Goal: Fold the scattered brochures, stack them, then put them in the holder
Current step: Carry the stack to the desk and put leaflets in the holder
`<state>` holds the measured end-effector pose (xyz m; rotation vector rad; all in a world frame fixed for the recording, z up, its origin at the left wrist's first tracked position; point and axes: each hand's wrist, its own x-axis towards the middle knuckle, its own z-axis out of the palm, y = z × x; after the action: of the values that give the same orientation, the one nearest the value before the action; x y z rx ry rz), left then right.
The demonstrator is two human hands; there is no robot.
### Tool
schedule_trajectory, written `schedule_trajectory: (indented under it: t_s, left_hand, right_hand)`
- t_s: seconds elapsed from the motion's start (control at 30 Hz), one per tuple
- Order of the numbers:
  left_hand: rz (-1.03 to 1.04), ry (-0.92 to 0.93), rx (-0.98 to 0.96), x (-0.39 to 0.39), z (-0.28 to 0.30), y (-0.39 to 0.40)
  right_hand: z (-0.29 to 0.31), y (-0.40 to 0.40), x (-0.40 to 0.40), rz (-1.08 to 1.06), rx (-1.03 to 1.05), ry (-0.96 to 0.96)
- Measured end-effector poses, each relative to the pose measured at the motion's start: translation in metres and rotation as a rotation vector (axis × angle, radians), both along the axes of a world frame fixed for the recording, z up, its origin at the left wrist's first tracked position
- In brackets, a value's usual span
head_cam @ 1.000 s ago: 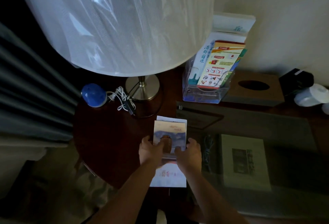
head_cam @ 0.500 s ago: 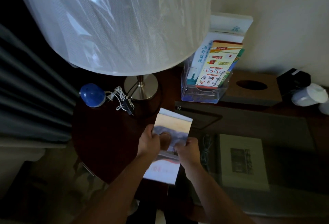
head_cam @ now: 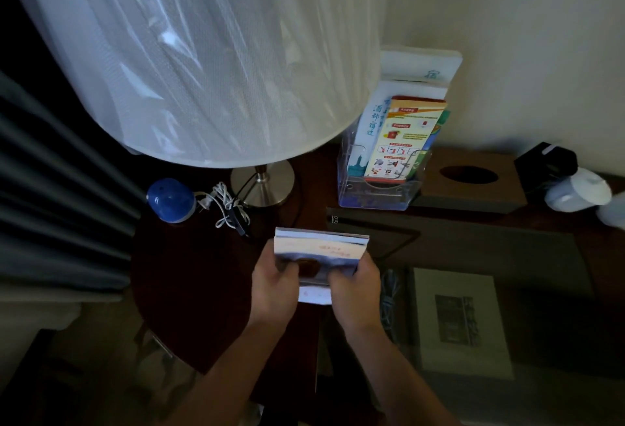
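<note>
A stack of folded brochures (head_cam: 319, 247) with a pale blue and orange cover is lifted off the dark round table (head_cam: 189, 283), its far end tipped up toward the camera. My left hand (head_cam: 274, 287) grips its left side and my right hand (head_cam: 355, 285) grips its right side, thumbs on top. The lower end of the stack shows white between my wrists. A clear plastic holder (head_cam: 373, 188) stands further back and to the right, against the wall, with several brochures (head_cam: 402, 141) upright in it.
A big white lampshade (head_cam: 209, 53) fills the upper left, its metal base (head_cam: 262, 185) behind the stack. A blue round device (head_cam: 170, 200) and a coiled white cable (head_cam: 225, 205) lie on the left. A brown tissue box (head_cam: 470, 182), a white cup (head_cam: 578, 190) and a framed sheet (head_cam: 463, 320) sit on the right.
Both hands picked the brochure stack up from lying flat on the table and tilted its far end upward, so it now looks much shorter. The view shifted slightly.
</note>
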<state>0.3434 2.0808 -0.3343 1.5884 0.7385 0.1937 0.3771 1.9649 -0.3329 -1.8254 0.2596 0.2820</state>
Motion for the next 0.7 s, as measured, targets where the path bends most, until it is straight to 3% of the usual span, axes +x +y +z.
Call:
schedule_trajectory:
  t_s: [0.13, 0.27, 0.5, 0.7]
  left_hand:
    - [0.012, 0.082, -0.014, -0.009, -0.018, 0.002]
    - [-0.051, 0.173, 0.136, -0.012, -0.034, 0.004]
    - [-0.261, -0.077, 0.403, 0.060, 0.007, -0.013]
    - [-0.304, -0.260, 0.592, 0.161, 0.062, -0.033]
  right_hand:
    - [-0.006, 0.000, -0.002, 0.054, -0.101, 0.040]
    - [-0.015, -0.005, -0.004, 0.107, -0.241, 0.057]
    - [0.028, -0.047, 0.071, 0.076, -0.327, -0.051]
    - [0.094, -0.088, 0.170, 0.100, -0.380, -0.342]
